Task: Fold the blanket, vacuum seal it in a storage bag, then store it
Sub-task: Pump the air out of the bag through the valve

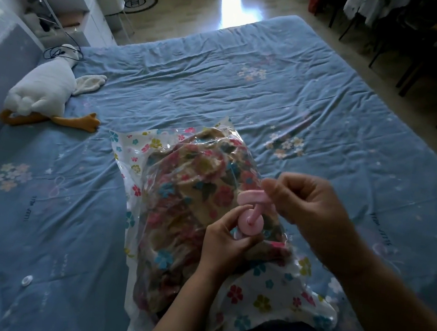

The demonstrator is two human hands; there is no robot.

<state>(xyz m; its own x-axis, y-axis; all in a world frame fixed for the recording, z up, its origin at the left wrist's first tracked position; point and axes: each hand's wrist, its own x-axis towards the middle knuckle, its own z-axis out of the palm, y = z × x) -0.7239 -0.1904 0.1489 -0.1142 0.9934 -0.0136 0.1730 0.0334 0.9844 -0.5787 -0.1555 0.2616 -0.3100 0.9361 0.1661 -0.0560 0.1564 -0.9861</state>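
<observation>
A clear storage bag (265,289) printed with small flowers lies on the blue bed in front of me. Inside it is the folded floral blanket (195,190), filling the bag's middle and left. A round pink valve (251,223) sits on top of the bag. My left hand (222,244) pinches the valve's base between thumb and fingers. My right hand (303,203) grips the pink cap (252,197), which is lifted off the valve and joined to it by a short strap.
The bed sheet (222,83) is blue with flower prints. A white stuffed goose (45,89) lies at the left by the headboard. A small white cap (27,280) rests on the sheet at the lower left. Shelves, a chair and dark furniture stand beyond the bed.
</observation>
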